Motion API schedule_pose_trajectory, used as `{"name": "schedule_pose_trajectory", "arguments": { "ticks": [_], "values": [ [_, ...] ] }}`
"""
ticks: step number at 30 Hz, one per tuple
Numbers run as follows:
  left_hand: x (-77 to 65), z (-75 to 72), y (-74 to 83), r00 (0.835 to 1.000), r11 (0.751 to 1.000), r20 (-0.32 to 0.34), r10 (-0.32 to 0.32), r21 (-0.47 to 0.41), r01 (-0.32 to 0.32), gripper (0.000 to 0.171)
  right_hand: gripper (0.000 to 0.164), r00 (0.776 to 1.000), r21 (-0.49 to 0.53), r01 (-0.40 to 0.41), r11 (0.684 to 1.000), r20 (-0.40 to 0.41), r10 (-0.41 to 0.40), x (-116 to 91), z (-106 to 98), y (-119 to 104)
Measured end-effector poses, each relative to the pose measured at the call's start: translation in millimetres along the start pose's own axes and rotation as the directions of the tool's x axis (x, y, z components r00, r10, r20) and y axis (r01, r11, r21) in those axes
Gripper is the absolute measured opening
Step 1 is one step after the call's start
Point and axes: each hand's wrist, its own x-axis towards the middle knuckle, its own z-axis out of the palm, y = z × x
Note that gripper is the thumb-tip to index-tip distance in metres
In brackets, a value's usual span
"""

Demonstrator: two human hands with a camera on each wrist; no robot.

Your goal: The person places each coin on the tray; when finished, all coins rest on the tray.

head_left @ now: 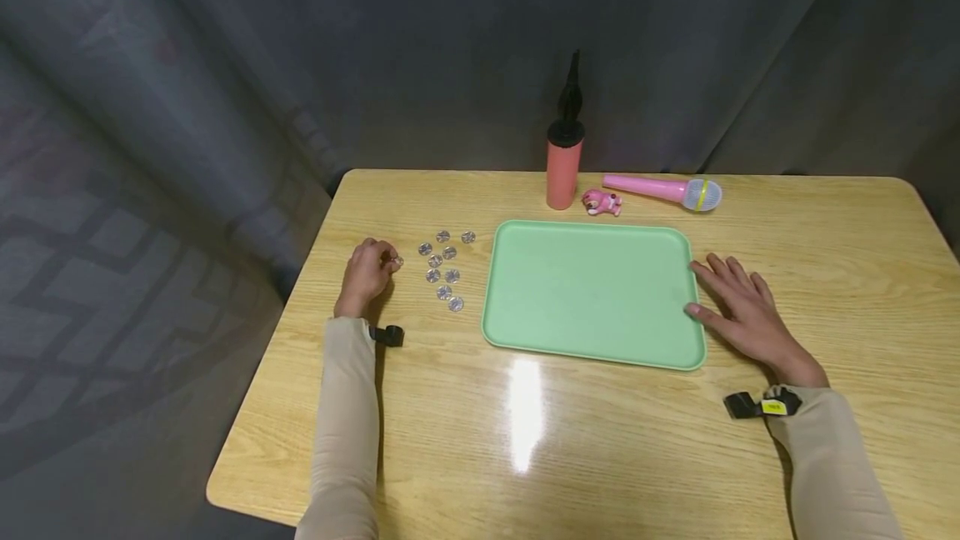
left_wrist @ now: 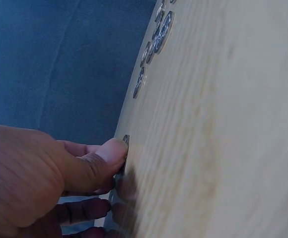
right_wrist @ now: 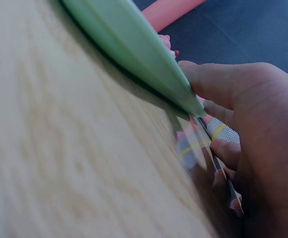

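Toward the table's left side, my left hand [head_left: 365, 276] pinches a small silver coin [head_left: 398, 262] between thumb and fingers. The left wrist view shows the thumb [left_wrist: 111, 152] over this coin [left_wrist: 126, 140], close to the tabletop. Just to its right lie several more silver coins [head_left: 452, 277] in a loose upright cluster. A light green tray [head_left: 585, 294] lies flat right of the coins. My right hand [head_left: 742, 315] is spread at the tray's right edge, with thumb and fingertips at the rim. The right wrist view shows the thumb [right_wrist: 211, 82] against the tray's rim [right_wrist: 134, 59].
Behind the tray stands a red hand pump [head_left: 563, 173] with a black top. Beside it are a small pink figurine [head_left: 602, 202] and a pink toy microphone [head_left: 663, 190] lying on its side. A dark curtain [head_left: 450, 48] hangs behind the wooden table [head_left: 600, 432].
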Motion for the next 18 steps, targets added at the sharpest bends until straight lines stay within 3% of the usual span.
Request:
{"name": "schedule_pose_trajectory", "arguments": {
  "ticks": [9, 18],
  "values": [
    [1.2, -1.5, -0.9, 1.000, 0.998, 0.019, -0.021, -0.065, 0.022, 0.016, 0.069, 1.000, -0.003, -0.008, 1.000, 0.002, 0.008, -0.1, -0.7, -1.3],
    [0.4, -2.8, -2.3, 0.997, 0.982, -0.034, -0.069, -0.178, 0.062, 0.013, 0.069, 1.000, -0.013, -0.016, 1.000, 0.005, 0.016, 0.1, 0.8, -0.4]
  ]
}}
